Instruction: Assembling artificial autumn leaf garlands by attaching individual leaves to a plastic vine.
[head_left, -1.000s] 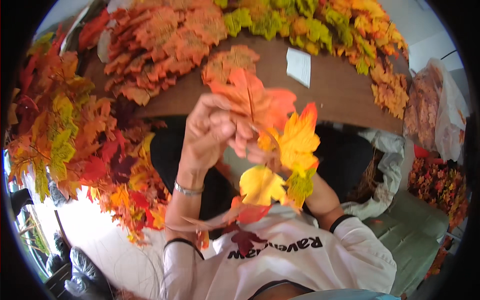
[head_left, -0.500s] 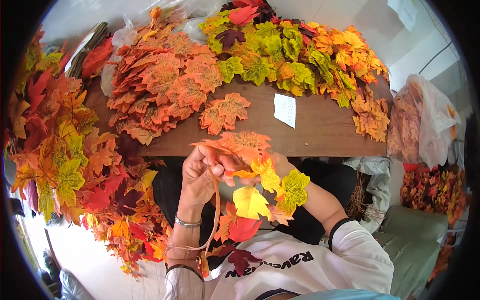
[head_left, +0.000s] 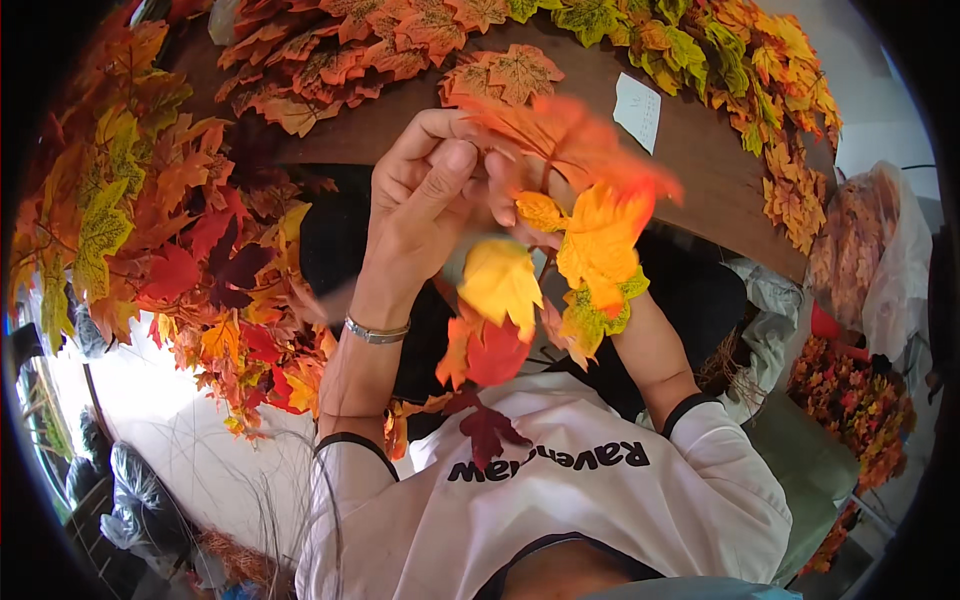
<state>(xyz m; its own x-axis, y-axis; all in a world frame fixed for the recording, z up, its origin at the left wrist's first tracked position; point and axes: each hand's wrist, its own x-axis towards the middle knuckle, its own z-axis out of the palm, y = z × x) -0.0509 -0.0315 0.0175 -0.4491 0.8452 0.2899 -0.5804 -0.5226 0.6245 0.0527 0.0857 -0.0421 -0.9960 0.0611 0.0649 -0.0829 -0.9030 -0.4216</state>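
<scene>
While the orange leaf (head_left: pixel 570 140) is blurred, yellow leaves (head_left: pixel 498 280) show bright.

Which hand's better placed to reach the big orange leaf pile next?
Probably the left hand: it's nearer the big orange leaf pile, while the right hand sits farther across, partly hidden by the held leaves.
</scene>
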